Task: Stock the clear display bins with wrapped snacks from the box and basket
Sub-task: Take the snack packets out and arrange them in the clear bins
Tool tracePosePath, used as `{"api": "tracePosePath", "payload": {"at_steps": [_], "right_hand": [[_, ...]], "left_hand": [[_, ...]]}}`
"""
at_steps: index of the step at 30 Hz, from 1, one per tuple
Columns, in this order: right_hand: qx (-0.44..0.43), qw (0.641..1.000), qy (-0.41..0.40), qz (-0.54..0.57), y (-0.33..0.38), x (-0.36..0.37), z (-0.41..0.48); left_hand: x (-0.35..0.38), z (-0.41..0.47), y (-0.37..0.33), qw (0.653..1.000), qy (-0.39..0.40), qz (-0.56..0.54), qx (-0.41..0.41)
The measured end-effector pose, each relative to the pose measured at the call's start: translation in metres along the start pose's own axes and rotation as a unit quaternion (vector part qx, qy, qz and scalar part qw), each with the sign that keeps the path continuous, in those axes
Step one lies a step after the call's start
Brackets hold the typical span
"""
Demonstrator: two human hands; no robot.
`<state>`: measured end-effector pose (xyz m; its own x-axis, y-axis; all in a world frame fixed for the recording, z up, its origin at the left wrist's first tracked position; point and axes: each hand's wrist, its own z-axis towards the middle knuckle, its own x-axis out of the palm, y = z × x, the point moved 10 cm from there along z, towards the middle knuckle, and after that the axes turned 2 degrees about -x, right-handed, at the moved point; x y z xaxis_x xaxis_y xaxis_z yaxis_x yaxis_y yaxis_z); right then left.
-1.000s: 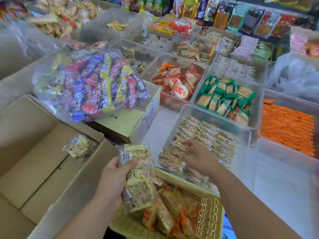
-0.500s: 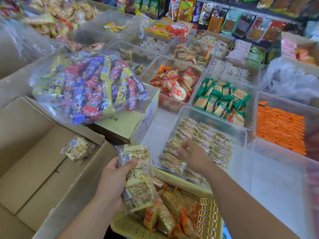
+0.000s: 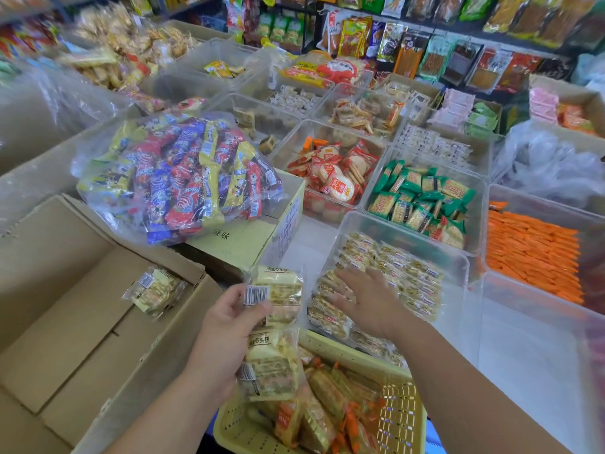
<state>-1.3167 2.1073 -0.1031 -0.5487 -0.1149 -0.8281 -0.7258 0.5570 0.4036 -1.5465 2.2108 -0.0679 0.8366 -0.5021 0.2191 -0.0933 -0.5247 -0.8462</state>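
A stack of pale-yellow, clear-wrapped snack packs (image 3: 278, 339) is being gripped between the thumb and curled fingers of a person's left hand (image 3: 226, 326), above a yellow perforated plastic basket (image 3: 399, 411). The right hand (image 3: 370, 299) is hovering, fingers spread, over matching packs in the clear plastic bin (image 3: 406, 235) beyond. A single pack (image 3: 155, 291) is lying in the brown cardboard box (image 3: 82, 322) alongside, near a clear bag of red, blue and yellow bars (image 3: 183, 178).

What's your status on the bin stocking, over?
Left grip holds snack packs. Right grip open, flat over near clear bin. One pack lies in box. Nothing blocking bin.
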Motion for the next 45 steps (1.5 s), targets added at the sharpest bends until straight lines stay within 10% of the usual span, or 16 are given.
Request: {"api": "tracePosePath", "payload": {"at_steps": [3, 7, 15, 21, 29, 34, 39, 45], "right_hand": [[-0.043, 0.975, -0.104, 0.194, 0.036, -0.034, -0.043], [-0.020, 0.727, 0.047, 0.685, 0.066, -0.009, -0.086], [-0.034, 0.612, -0.017, 0.790, 0.051, -0.010, -0.109], [-0.050, 0.713, -0.192, 0.672, 0.024, -0.032, -0.130], [-0.122, 0.731, -0.193, 0.643, 0.041, -0.030, -0.142], [-0.050, 0.913, -0.229, 0.335, 0.036, -0.030, -0.140], [-0.100, 0.915, -0.155, 0.359, 0.057, -0.021, -0.126], [-0.104, 0.908, -0.253, 0.317, 0.031, -0.053, -0.105]], "left_hand": [[0.010, -0.010, -0.032, 0.988, 0.008, 0.109, 0.109], [0.041, -0.034, -0.063, 0.943, 0.077, 0.219, 0.238], [0.071, -0.057, -0.066, 0.875, 0.056, 0.411, 0.249], [0.040, -0.037, -0.047, 0.951, -0.056, 0.285, 0.109], [0.067, -0.040, -0.016, 0.982, 0.039, 0.187, -0.011], [0.062, -0.039, -0.024, 0.977, -0.040, 0.205, 0.050], [0.083, -0.038, -0.018, 0.975, 0.024, 0.219, 0.035], [0.074, -0.017, -0.012, 0.980, 0.039, 0.194, 0.010]]}}
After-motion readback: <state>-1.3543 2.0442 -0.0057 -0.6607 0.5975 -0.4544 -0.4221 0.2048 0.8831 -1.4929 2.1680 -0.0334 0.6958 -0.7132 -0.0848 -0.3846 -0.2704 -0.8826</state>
